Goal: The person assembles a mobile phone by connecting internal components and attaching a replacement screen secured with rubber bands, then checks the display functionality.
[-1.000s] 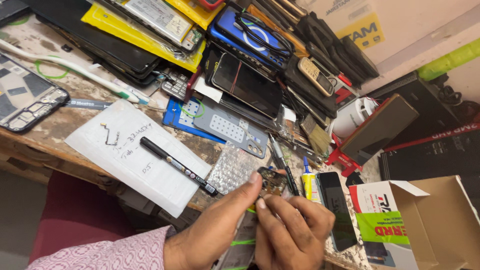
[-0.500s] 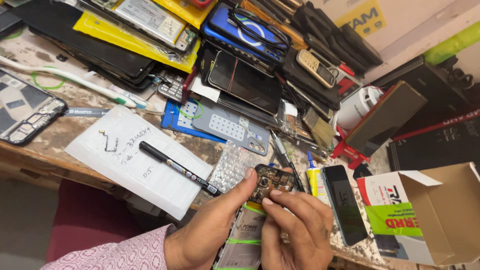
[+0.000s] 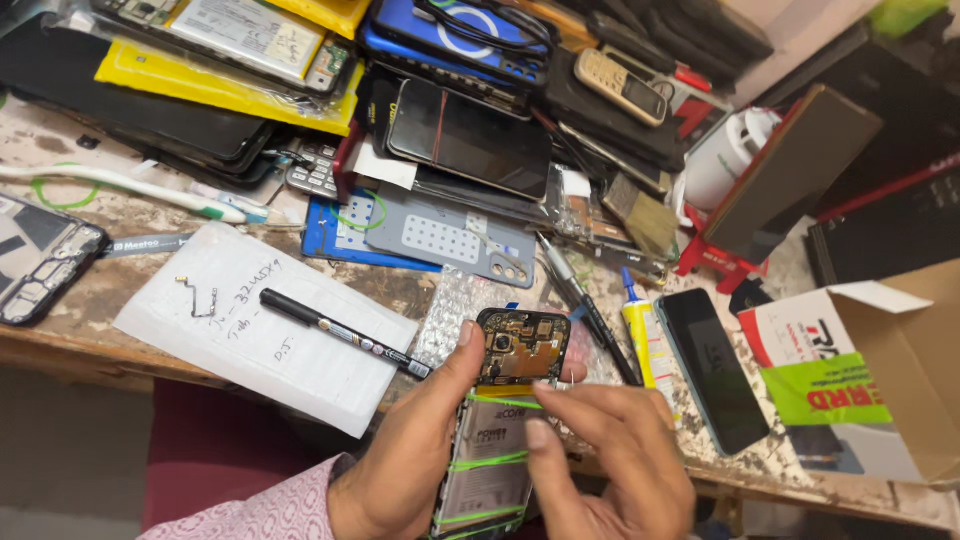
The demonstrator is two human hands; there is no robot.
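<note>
Two hands work low in my view, both on one opened phone point(image 3: 510, 400) with its back cover off, held just above the near edge of the worktop point(image 3: 90, 340). Left hand point(image 3: 410, 470): fingers wrapped around the phone's left side, thumb pressed up along the edge beside the exposed circuit board. Right hand point(image 3: 610, 460): fingers narrow, index and thumb tips pinched onto the phone's face just below the board, over the battery with its green strips.

Containers: a cardboard box point(image 3: 890, 370) sits at the right, flap open, lying tilted on the worktop; I cannot tell what is inside, the opening faces away. A white tub point(image 3: 722, 160) stands behind a dark slab, contents hidden.

Nearby: a white sheet point(image 3: 260, 330) carrying a black pen point(image 3: 340, 330) and a small bent part, left of the phone. Bubble wrap lies under the phone's top. A glue tube point(image 3: 640, 330) and a dark phone point(image 3: 712, 365), face up, lie just right of the hands. A stack of phones, cases and packets fills the far side.
</note>
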